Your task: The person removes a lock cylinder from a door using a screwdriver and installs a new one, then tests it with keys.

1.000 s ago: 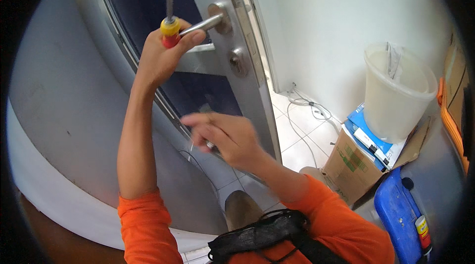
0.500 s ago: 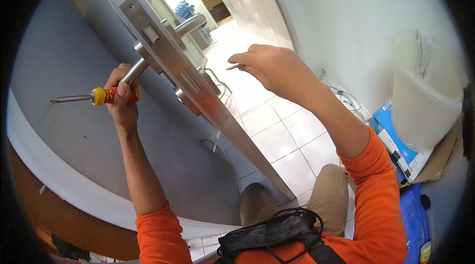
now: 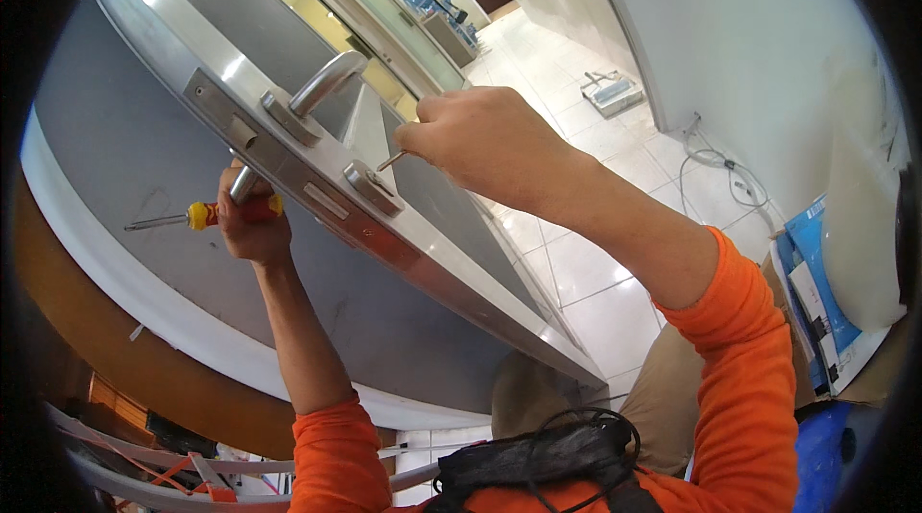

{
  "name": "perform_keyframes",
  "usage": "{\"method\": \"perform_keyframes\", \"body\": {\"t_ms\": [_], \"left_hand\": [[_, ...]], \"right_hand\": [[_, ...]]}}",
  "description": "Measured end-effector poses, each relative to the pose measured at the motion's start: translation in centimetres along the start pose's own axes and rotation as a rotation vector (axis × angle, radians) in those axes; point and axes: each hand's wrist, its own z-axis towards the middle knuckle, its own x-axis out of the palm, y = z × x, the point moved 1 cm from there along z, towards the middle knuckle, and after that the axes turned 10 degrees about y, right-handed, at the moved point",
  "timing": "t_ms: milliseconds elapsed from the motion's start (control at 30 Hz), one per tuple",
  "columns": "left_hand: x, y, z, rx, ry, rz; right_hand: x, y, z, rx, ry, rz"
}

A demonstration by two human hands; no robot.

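Note:
A door [image 3: 451,287] with a silver metal edge stands ajar in front of me. My left hand [image 3: 252,225] is closed around a screwdriver [image 3: 201,216] with a red and yellow handle, its shaft pointing left. The same hand also grips the near-side lever handle [image 3: 243,184]. My right hand [image 3: 495,140] is on the door's other side, pinching a slim metal key [image 3: 392,160]. The key's tip is at the lock cylinder plate [image 3: 373,188]; whether it is inserted, I cannot tell. Above the plate is the other lever handle [image 3: 328,81].
A latch [image 3: 243,133] shows in the door edge. Cables [image 3: 725,172] lie on the tiled floor by the white wall [image 3: 740,52]. A translucent bin [image 3: 864,215] and a blue-and-white package [image 3: 816,273] are at the right. An orange-and-grey metal frame [image 3: 206,475] is lower left.
The door has swung so its far face and lock plate now show. My right hand has brought the key from free air to the lock plate. My left hand keeps its grip.

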Motion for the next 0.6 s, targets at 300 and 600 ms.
{"method": "perform_keyframes", "body": {"t_ms": [300, 600], "left_hand": [[0.1, -1.3, -0.9, -0.080, -0.239, 0.066], [-0.5, -1.5, -1.6, -0.072, -0.226, 0.119]], "right_hand": [[1.0, 2.1, 0.5, -0.027, -0.034, -0.068], [-2.6, 5.3, 2.9, -0.114, 0.234, -0.085]]}}
